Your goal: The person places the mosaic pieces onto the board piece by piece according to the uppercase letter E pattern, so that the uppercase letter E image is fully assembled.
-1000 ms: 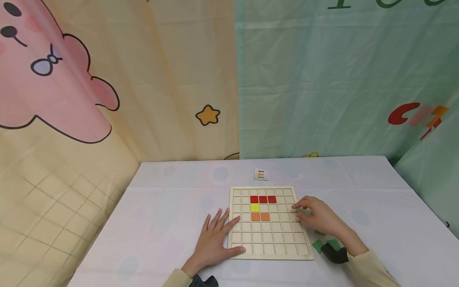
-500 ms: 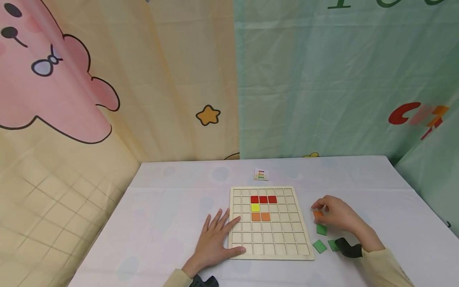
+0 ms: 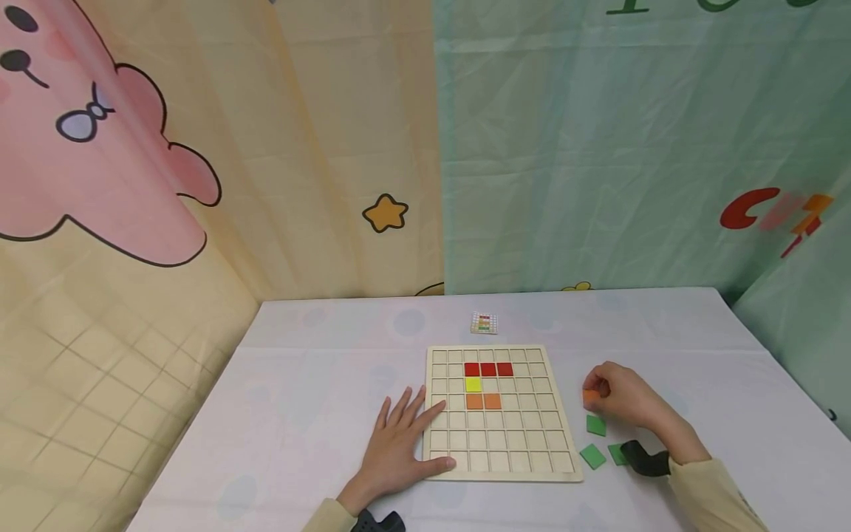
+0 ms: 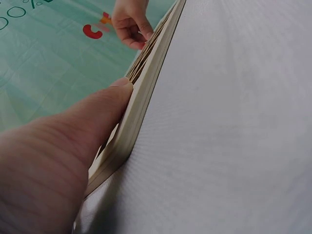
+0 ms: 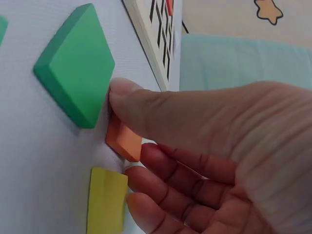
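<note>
My left hand [image 3: 401,454] lies with fingers spread over the left edge of a pale wooden grid board [image 3: 518,443]; its thumb [image 4: 100,109] rests on the near edge in the left wrist view. Right of the board, my right hand [image 3: 621,395] pinches an orange square tile [image 5: 126,139] between thumb and curled fingers, down at the table surface. A green tile [image 5: 78,68] lies just beside the thumb, and a yellow tile [image 5: 108,202] sits by the fingertips. The head view hides that yellow tile behind the hand.
On the board sit red tiles [image 3: 488,369], a yellow tile [image 3: 473,384] and two orange tiles [image 3: 483,401]. Loose green tiles [image 3: 593,457] lie to its right. A small pattern card [image 3: 484,324] is behind the board. Printed curtains [image 3: 332,148] stand behind the table.
My right hand has moved right, from the board's right edge to the orange tile on the table, and its fingers have closed on it. The left hand has stayed still.
</note>
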`<action>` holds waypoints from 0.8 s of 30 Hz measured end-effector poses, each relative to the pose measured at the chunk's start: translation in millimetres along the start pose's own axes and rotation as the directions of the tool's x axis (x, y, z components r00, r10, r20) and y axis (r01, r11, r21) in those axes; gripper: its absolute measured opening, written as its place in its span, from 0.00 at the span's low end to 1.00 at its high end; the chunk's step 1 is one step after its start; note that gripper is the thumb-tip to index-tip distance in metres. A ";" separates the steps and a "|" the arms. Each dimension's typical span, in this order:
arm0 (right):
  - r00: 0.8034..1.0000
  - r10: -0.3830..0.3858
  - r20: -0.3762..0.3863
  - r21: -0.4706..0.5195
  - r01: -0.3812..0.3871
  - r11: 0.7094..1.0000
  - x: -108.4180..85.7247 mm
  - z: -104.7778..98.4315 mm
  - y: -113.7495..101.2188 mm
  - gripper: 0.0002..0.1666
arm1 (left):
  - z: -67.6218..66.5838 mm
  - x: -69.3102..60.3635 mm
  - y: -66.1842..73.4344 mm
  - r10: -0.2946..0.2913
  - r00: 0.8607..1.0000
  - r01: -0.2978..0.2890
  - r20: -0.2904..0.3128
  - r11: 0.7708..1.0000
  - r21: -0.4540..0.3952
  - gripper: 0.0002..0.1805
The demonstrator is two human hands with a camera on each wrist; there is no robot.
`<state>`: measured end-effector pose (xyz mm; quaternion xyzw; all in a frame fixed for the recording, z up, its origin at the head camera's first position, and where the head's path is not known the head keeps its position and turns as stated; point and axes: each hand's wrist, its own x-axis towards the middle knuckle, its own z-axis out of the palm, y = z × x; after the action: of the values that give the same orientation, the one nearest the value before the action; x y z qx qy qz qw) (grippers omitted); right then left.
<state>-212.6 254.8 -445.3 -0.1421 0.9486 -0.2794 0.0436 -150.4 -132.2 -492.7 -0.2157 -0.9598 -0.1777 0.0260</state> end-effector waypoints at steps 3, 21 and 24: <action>1.000 0.019 0.013 0.014 -0.019 1.000 0.4 1.1 -0.6 0.14 | -0.4 -0.1 0.5 -0.001 1.000 0.001 0.003 1.000 -0.001 0.47; 0.978 -0.067 -0.197 0.068 0.082 0.994 5.5 14.6 -15.1 0.05 | 0.0 0.3 0.5 0.001 1.000 -0.001 0.000 1.000 0.000 0.47; 0.977 -0.095 -0.190 0.129 0.121 0.984 7.6 22.1 -27.8 0.05 | 0.1 0.1 -0.2 -0.003 1.000 0.003 0.003 1.000 0.005 0.47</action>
<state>-209.4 218.8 -448.9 -0.1638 0.9176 -0.3589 -0.0490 -150.6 -132.2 -492.8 -0.2146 -0.9606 -0.1748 0.0249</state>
